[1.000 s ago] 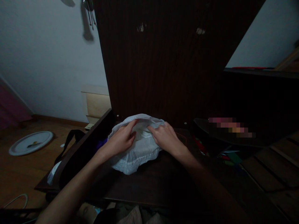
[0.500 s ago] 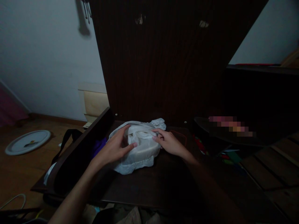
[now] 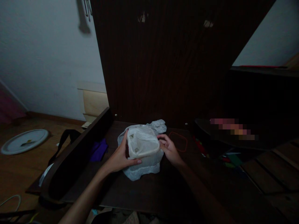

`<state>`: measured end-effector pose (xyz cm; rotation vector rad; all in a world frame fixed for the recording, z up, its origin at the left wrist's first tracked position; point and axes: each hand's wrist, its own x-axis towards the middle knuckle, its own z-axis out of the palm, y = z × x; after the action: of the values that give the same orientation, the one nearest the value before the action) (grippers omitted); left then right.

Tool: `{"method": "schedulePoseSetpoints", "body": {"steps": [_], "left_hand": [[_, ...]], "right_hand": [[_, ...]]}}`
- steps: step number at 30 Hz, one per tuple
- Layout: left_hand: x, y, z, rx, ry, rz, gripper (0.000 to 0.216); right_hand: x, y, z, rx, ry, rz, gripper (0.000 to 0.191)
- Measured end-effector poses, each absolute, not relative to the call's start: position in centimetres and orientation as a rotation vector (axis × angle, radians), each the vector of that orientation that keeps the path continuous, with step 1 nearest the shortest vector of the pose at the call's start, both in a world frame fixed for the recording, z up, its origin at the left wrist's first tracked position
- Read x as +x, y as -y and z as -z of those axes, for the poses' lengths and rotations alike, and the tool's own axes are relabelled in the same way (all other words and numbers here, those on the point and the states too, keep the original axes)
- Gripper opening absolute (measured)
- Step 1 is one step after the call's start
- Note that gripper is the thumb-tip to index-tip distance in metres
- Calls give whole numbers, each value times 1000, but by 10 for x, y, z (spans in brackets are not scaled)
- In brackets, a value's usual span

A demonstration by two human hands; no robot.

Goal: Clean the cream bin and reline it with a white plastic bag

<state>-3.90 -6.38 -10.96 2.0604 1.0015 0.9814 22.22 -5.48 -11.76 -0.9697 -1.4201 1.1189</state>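
so the white plastic bag (image 3: 142, 155) with a pale tub inside sits mid-frame on the dark counter (image 3: 149, 193), long axis roughly left-right and opening facing up, left hand (image 3: 120, 158) cupped around its left side, right hand (image 3: 170, 151) fingers curled touching its right edge

The white bag (image 3: 142, 149) veils a pale container inside, its contents unreadable. A pixelated strip (image 3: 233, 129) masks something on the right. The floor plate (image 3: 23, 141) is cut by the left edge.
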Motion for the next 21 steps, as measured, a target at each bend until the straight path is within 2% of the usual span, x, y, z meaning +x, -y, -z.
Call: {"method": "schedulePoseSetpoints", "body": {"steps": [6,10,14,17,21], "left_hand": [[-41,54,119,2087,-1001,-920,140],[-42,52,127,2084,-1035,-978,137],[-44,60,130,2040,-1089,-1087,122],[-47,71,132,2064,-1100,-1219,95],[-51,85,133,2251,-1128,-1378,24]], "right_hand": [[219,57,131,-1066,1552,-811,18],[218,57,140,-1195,1845,-371,29],[222,58,156,-1267,1934,-208,26],[227,59,166,-1288,1984,-127,26],[233,61,168,-1271,2040,-60,24]]}}
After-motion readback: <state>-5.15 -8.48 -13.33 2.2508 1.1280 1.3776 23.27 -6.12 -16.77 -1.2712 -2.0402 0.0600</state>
